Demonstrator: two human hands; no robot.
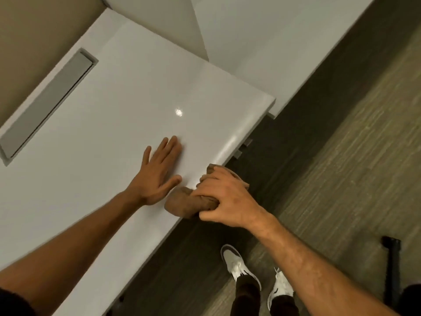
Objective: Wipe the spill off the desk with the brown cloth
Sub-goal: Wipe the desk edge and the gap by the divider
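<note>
Grey recessed slot (45, 106) upper left in white desk (102, 167). Centre: left hand (157, 174) flat on desk, fingers straight & spread. Just right, at desk's edge: brown cloth (184, 202) bunched, gripped by right hand (224, 197). White sneakers (239, 267) on floor, lower right.

The left hand (157, 172) lies flat on the white bench (114, 106), fingers straight, at the centre of the frame. Just right of it, the right hand (224, 199) grips the bunched brown cloth (184, 201) at the bench's edge — part on the surface, part overhanging. White shoes (237, 265) stand on the floor (341, 156) — lower right.
</note>
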